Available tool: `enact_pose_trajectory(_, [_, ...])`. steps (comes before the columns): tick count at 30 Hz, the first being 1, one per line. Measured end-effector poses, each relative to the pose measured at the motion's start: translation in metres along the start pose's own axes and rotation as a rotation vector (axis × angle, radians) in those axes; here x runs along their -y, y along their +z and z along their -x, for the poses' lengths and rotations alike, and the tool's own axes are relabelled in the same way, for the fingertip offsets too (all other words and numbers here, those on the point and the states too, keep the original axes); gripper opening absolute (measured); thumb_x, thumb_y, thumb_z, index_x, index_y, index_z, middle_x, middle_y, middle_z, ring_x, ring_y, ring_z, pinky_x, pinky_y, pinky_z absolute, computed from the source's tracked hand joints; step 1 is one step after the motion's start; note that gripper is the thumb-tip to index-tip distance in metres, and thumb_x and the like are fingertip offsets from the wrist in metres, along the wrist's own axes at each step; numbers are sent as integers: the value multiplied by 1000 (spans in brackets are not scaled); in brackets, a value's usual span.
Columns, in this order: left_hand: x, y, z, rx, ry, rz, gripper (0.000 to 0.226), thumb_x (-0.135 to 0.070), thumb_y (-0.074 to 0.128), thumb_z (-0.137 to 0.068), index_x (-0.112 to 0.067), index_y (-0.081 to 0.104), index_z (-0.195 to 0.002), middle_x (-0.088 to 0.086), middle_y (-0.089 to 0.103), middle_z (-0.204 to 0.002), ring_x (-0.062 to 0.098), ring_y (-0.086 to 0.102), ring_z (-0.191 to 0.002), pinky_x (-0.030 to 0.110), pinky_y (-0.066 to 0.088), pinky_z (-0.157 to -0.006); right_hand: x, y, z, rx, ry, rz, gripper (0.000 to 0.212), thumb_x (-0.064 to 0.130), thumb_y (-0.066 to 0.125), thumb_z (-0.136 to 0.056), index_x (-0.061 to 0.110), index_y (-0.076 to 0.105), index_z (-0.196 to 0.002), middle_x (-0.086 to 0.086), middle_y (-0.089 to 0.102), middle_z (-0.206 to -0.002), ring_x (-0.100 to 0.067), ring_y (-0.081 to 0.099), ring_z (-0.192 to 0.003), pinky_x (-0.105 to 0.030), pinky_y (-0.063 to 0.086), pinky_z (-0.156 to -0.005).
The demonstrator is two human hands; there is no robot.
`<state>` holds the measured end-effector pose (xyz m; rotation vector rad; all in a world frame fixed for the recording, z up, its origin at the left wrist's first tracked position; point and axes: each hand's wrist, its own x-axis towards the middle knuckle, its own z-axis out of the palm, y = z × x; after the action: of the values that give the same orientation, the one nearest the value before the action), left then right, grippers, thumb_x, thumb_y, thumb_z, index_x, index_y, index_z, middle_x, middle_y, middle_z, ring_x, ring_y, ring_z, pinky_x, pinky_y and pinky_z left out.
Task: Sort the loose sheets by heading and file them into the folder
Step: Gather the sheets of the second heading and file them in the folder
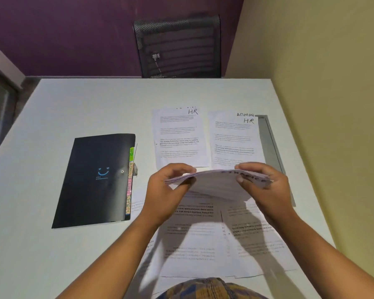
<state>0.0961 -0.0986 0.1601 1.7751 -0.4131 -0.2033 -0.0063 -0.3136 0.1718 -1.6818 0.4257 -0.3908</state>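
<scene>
Fingers (178, 169) of the left hand (166, 190) curl over one end of a small stack of sheets (214, 184) with the thumb beneath, and the right hand (266, 186) pinches the other end the same way. Both are closed on the paper, which bows upward between them, lifted off the table (52, 126). The top heading looks like FINANCE, though it is foreshortened and partly covered by the right thumb.

The step in hand appears to be reading that heading and choosing a pile. To do it well, flatten the bow so the heading reads in full, keep the edges squared between both hands so nothing slips out, and peel off one sheet at a time with a thumb. A fresh pile seems needed, since neither laid-out pile shows that word on top.

All the paper lies right of the black folder (95, 180), which rests shut with its coloured tabs (130, 180) facing the sheets. The held stack hovers just right of the folder's tab edge. Right of the folder and beyond its far edge lie two piles: the HR pile (179, 137) nearer to it, then a second pile (233, 139) showing ADMIN above HR. More loose sheets (203, 234) lie right of the folder's near corner, under the wrists — their print seems to run the other way up
</scene>
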Motion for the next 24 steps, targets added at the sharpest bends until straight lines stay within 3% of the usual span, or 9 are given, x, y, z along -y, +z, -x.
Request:
enact_pose_trajectory(4, [8,6,-6,21,-11,25,24,1,74,-82,-21,77,-93,-10,77,-92,9,71,-91,21,55,-82,-9,3,-3,-7,62,49,28,1,80,-77,27,78,-89,1,77,-93,-20,72,-96,-50,57,-89])
enact_pose_trajectory(8, [-1,3,-16,-45,39,85,32,4,74,-81,-28,75,-88,-22,75,-85,-1,70,-86,12,51,-78,-4,-2,-8,-38,38,46,39,-3,78,-78,36,78,-78,8,77,-83,-10,72,-84,-26,58,-74])
enact_pose_trajectory(11, [2,3,-26,-94,73,119,33,2,76,-78,-28,75,-90,-19,76,-87,3,71,-88,16,53,-81,-10,-2,-13,-58,33,56,35,-1,79,-78,34,78,-80,11,77,-83,-8,72,-81,-22,58,-68])
enact_pose_trajectory(16, [52,16,-33,-7,-175,69,29,-6,78,-80,-32,73,-92,-21,75,-86,2,72,-90,30,60,-81,-50,10,-19,26,275,109,35,8,80,-79,35,65,-94,16,74,-89,3,70,-85,-11,55,-66])
enact_pose_trajectory(20, [68,17,-34,8,-212,62,30,-4,74,-83,-32,72,-93,-29,73,-85,-5,70,-88,14,54,-76,-58,13,-26,10,314,116,30,9,78,-82,32,66,-98,16,72,-96,7,70,-85,-11,57,-72])
enact_pose_trajectory(24, [69,17,-33,-32,-159,71,23,-7,73,-85,-28,73,-95,-32,72,-85,-8,69,-89,8,50,-76,-58,18,-26,-46,334,64,31,12,80,-81,33,64,-98,16,72,-95,10,68,-83,-12,54,-74])
